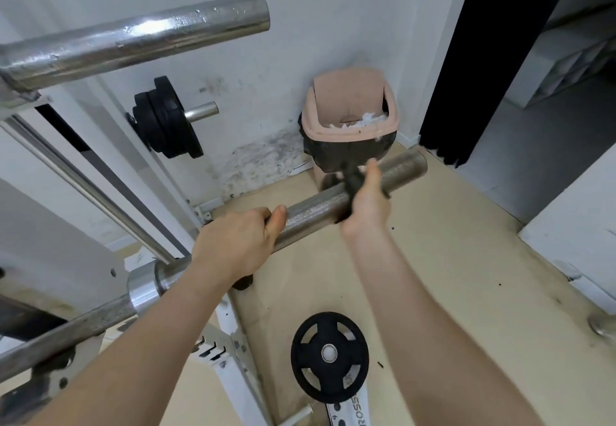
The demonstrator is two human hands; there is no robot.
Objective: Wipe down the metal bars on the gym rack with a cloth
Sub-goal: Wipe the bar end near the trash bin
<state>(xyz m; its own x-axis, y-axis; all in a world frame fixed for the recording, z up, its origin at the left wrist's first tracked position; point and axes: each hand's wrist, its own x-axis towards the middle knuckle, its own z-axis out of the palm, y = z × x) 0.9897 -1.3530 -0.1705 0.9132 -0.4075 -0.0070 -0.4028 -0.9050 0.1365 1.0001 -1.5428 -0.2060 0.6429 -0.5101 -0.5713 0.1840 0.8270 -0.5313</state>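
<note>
Beneath our right hand (365, 200) fingers, a dark cloth (352, 177) is clamped onto the bar sleeve (396, 168); left hand (238, 242) fingers wrap it nearer the collar (141, 287).

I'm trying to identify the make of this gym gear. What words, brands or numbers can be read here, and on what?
"ROSS": on the white frame piece at the bottom edge, running lengthwise; the word is cut off by the picture edge and the plate, so it may be part of a longer name.
A small mark beside it, perhaps a digit: too small to read.
Floor weight plate: raised marks at its lower right rim, too blurred to read.
Wall-side stacked plates: no legible text.
</note>
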